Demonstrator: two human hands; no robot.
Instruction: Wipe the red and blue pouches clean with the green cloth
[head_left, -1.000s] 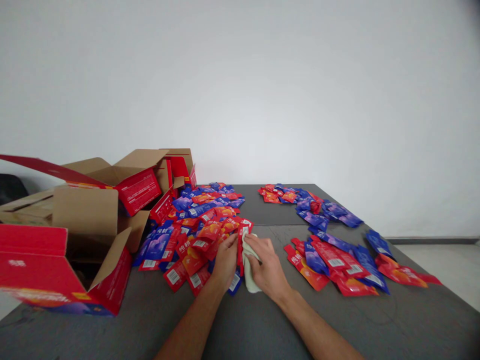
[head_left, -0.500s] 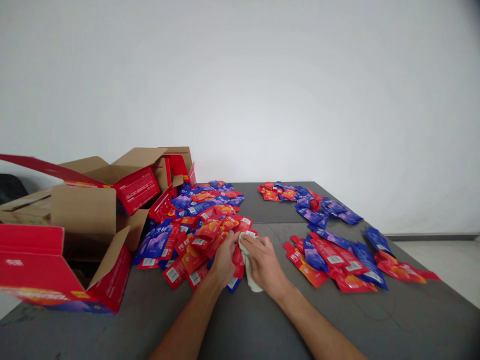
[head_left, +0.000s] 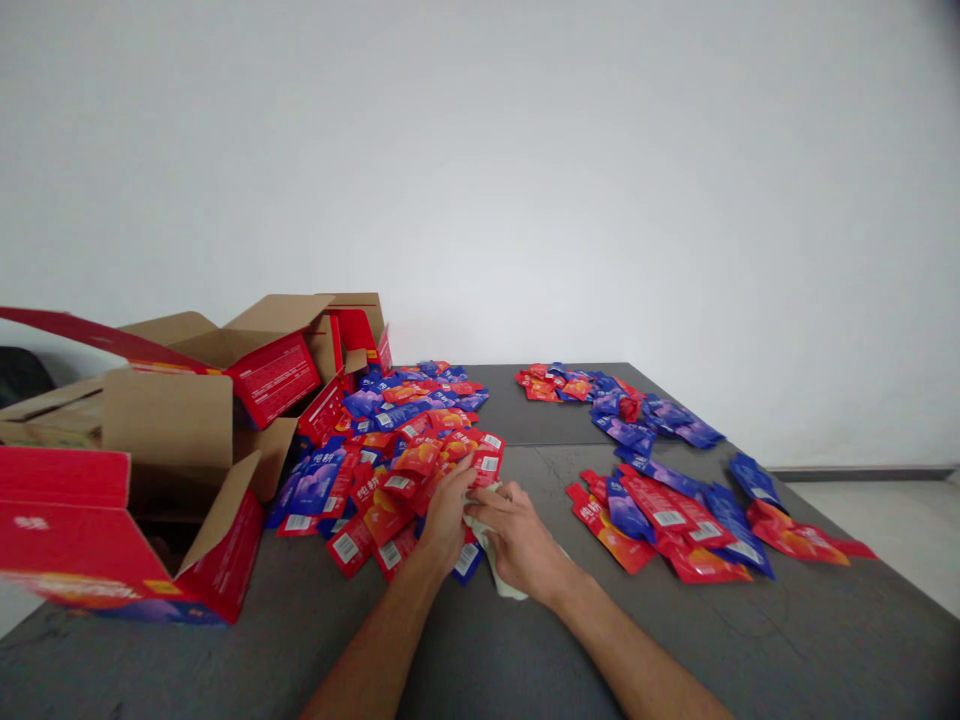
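Observation:
My right hand (head_left: 525, 535) is closed on a pale, whitish cloth (head_left: 502, 575), which hangs below its fingers toward the table. Close against it, my left hand (head_left: 448, 515) is closed too, its fingertips meeting the cloth. The red pouch seen in that grip a moment earlier is now mostly hidden between the hands. Beside and beyond my left hand spreads a pile of red and blue spouted pouches (head_left: 401, 480), many with barcodes showing. A blue pouch (head_left: 466, 560) lies partly under my left wrist.
On the left stand an open red carton (head_left: 67, 530) and another open red carton (head_left: 274, 380) behind it, flaps raised. Loose pouches (head_left: 675, 520) lie on the right of the dark grey table (head_left: 480, 650). More pouches (head_left: 577, 385) are farther back, before a white wall.
Both hands have shifted slightly, and the cloth has folded differently, its lower end a little nearer me. The red pouch between the hands has gone from sight. The cartons and piles stay put.

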